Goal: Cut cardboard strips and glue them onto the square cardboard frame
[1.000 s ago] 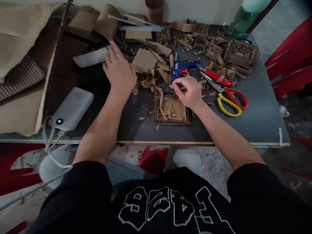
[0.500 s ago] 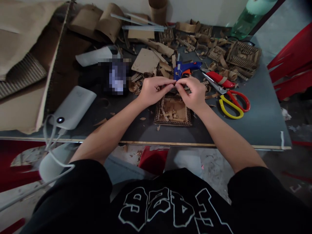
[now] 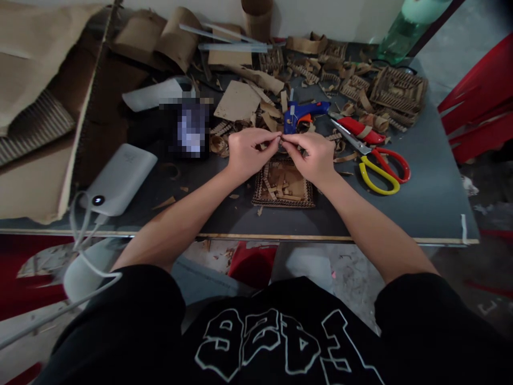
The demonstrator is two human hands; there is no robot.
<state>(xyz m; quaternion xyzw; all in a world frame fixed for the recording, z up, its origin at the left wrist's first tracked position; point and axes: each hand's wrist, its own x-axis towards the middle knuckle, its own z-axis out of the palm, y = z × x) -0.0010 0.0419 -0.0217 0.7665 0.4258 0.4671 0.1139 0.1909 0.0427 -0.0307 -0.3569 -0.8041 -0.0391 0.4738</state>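
A dark grey table (image 3: 433,198) stands beside red chairs (image 3: 481,107).

One camera rides on the person's head, looking forward and steeply down over the chest onto the counter (image 3: 420,192), close in; both hands meet mid-frame, the wall runs along the top edge.

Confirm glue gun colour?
Blue body with an orange trigger; the glue gun shows in the head view, past the hands.

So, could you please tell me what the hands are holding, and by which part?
A small strip of cardboard, pinched at its ends between the fingertips of the left hand and right hand, above the square cardboard tray.
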